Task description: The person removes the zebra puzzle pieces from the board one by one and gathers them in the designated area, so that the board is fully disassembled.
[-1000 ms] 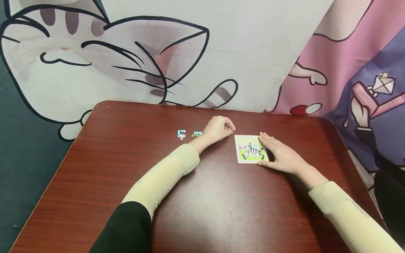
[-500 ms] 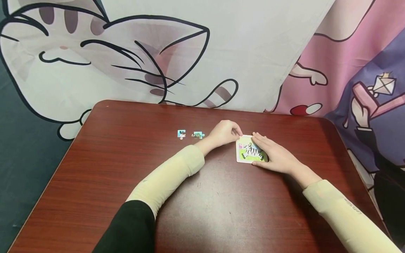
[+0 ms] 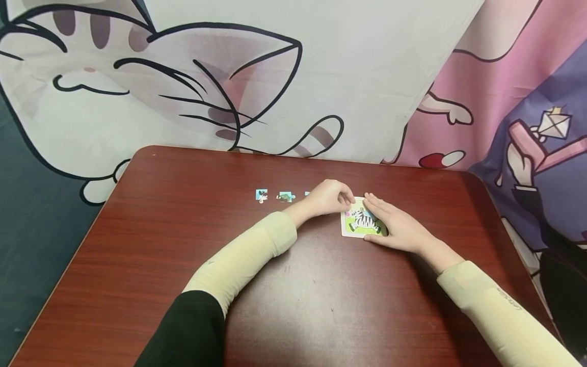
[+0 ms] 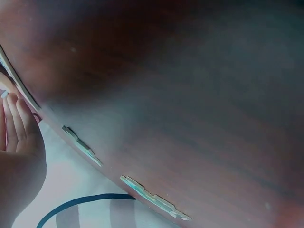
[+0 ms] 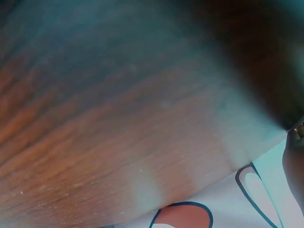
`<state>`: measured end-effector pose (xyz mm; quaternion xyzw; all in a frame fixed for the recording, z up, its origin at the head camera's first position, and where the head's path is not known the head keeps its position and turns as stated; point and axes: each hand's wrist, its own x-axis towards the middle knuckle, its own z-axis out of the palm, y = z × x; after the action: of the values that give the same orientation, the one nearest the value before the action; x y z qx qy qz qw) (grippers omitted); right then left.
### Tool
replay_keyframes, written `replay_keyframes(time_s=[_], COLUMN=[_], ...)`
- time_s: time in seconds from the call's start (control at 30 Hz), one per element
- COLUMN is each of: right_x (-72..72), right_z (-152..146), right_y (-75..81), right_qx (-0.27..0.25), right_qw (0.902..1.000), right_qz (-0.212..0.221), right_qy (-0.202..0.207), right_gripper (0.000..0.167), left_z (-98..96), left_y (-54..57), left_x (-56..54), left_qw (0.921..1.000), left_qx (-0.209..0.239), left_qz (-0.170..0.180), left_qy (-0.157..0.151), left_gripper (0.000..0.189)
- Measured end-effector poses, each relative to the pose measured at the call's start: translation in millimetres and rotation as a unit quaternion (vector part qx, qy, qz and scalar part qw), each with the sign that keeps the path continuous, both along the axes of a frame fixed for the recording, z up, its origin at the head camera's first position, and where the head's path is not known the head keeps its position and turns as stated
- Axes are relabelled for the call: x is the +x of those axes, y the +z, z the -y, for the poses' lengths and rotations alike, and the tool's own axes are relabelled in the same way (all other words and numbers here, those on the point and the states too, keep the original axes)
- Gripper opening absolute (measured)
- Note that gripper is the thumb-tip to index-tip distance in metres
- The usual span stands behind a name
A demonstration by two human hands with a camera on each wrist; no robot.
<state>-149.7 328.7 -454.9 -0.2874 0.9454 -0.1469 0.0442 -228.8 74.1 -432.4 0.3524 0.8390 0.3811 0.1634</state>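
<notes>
A square zebra puzzle board (image 3: 362, 224) lies flat on the table in the head view. My left hand (image 3: 327, 197) is at its top-left corner, fingers curled and thumb drawn in. In the left wrist view a small pale bit, seemingly a puzzle piece (image 4: 4, 94), shows between the thumb and fingertips of the left hand (image 4: 21, 133). My right hand (image 3: 399, 224) rests across the board's right side, its fingers fairly straight, with the thumb at the lower edge. The right wrist view shows only a dark sliver of it (image 5: 295, 161).
Left of the board, a zebra-head puzzle piece (image 3: 261, 194) and a blue-green puzzle piece (image 3: 286, 197) lie in a row. Another blue piece (image 3: 307, 193) is partly hidden by my left hand. Behind the brown table (image 3: 275, 306) hangs a cartoon-printed cloth (image 3: 367, 76).
My left hand has moved right and slightly nearer, from beside the board onto its top-left corner. My right hand has slid slightly left over the board. Another blue piece now shows behind the left hand.
</notes>
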Motion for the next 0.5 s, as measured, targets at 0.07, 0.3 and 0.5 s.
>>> replay_keyframes(time_s=[0.07,0.3,0.5], right_x=[0.1,0.0,-0.2], right_z=[0.3,1.2,0.8], right_y=[0.5,0.3,0.1], right_qx=[-0.001,-0.001,-0.002], right_qw=[1.0,0.9999,0.9999], right_qz=[0.003,0.011,0.013], right_qy=[-0.002,-0.006,-0.008], right_gripper=[0.097,0.097,0.097], left_z=[-0.3,-1.5,-3.6], left_y=[-1.2,-4.6,-5.2], left_x=[0.0,0.0,0.6], left_qw=[1.0,0.9983,0.9966], left_qx=[-0.004,-0.043,-0.06], left_qz=[-0.004,-0.029,-0.04], left_qy=[-0.006,-0.029,-0.039], left_gripper=[0.014,0.014,0.015])
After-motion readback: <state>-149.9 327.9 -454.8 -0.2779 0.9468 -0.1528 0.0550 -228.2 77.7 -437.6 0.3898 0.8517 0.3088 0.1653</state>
